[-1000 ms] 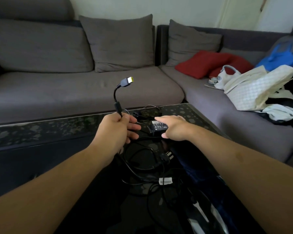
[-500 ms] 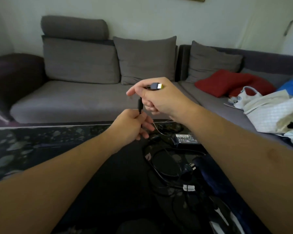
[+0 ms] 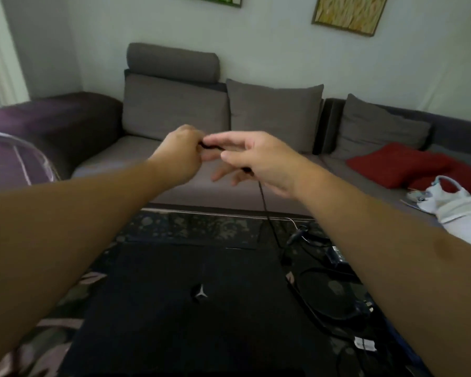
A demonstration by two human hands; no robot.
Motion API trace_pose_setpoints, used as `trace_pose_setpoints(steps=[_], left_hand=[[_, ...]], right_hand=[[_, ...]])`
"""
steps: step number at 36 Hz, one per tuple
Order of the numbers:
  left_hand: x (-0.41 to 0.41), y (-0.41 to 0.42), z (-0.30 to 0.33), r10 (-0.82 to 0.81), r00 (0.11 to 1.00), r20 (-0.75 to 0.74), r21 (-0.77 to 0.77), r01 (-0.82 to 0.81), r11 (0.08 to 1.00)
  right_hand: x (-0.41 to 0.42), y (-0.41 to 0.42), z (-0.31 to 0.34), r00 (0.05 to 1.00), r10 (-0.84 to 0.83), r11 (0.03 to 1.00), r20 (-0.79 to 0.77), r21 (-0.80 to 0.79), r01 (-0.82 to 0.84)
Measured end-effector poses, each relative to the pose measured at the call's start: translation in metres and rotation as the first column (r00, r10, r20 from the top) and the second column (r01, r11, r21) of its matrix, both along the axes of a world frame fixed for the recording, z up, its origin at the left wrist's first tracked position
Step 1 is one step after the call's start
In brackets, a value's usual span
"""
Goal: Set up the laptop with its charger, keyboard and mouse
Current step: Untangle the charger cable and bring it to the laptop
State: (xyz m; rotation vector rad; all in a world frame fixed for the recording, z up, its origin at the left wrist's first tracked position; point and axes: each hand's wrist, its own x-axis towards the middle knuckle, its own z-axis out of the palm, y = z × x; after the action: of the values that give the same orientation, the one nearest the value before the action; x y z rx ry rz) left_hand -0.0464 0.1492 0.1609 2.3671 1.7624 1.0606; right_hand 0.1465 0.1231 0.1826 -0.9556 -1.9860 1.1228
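Thin black charger cable (image 3: pixel 264 202) held up in the air above the far edge of the dark glossy patterned desk (image 3: pixel 191 229), its plug end pinched between both hands. Left hand (image 3: pixel 181 156) fisted, grip clamped on the cable's tip. Right hand (image 3: pixel 259 159) just beside it, thumb and forefinger meeting on the same end, other fingers loosely spread. From the right hand, cable hanging down to the desk's right side, joining a tangle of black loops and the black rectangular power brick (image 3: pixel 337 255), partly hidden by the right forearm. Flat black closed laptop (image 3: pixel 191 308) lying mid-desk, below both arms. Beyond, grey corner sofa (image 3: pixel 174 110) with a red cushion (image 3: pixel 397 164).
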Motion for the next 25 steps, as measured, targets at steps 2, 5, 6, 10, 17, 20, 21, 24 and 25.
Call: trace_pose_setpoints(steps=[2, 5, 6, 10, 17, 20, 21, 24, 25], left_hand=[[-0.009, 0.001, -0.021, 0.002, 1.000, 0.001, -0.015, -0.002, 1.000], [-0.020, 0.001, -0.052, 0.029, 0.998, 0.049, -0.059, -0.026, 0.998], [-0.023, 0.001, -0.060, 0.029, 0.998, 0.061, -0.068, -0.025, 0.997], [-0.037, 0.000, -0.090, 0.034, 0.994, 0.101, -0.056, -0.029, 0.998], [-0.047, -0.009, -0.149, 0.128, 0.982, 0.141, -0.382, -0.066, 0.922], [-0.044, -0.010, -0.170, 0.064, 0.998, -0.014, -0.552, -0.061, 0.832], [-0.042, -0.010, -0.173, 0.041, 0.996, -0.082, -0.559, -0.080, 0.825], [-0.034, -0.011, -0.170, -0.003, 0.968, -0.252, -0.598, -0.154, 0.786], [-0.032, -0.010, -0.168, -0.016, 0.966, -0.259, -0.624, -0.155, 0.766]], right_hand=[[-0.016, 0.006, -0.026, 0.982, -0.164, 0.985, 0.094, 0.068, 0.158], [-0.034, 0.010, -0.072, 0.923, -0.258, 0.966, 0.287, 0.071, 0.249], [-0.039, 0.011, -0.086, 0.896, -0.275, 0.961, 0.348, 0.071, 0.267], [-0.054, 0.019, -0.128, 0.784, -0.245, 0.967, 0.571, 0.089, 0.237], [-0.038, 0.042, -0.165, 0.619, -0.323, 0.943, 0.716, 0.187, 0.275], [-0.023, 0.049, -0.156, 0.623, -0.156, 0.975, 0.766, 0.016, 0.223], [-0.016, 0.050, -0.150, 0.665, -0.067, 0.977, 0.744, -0.087, 0.196], [0.004, 0.053, -0.136, 0.787, 0.103, 0.945, 0.609, -0.306, 0.113], [0.010, 0.056, -0.135, 0.826, 0.079, 0.947, 0.558, -0.301, 0.113]])
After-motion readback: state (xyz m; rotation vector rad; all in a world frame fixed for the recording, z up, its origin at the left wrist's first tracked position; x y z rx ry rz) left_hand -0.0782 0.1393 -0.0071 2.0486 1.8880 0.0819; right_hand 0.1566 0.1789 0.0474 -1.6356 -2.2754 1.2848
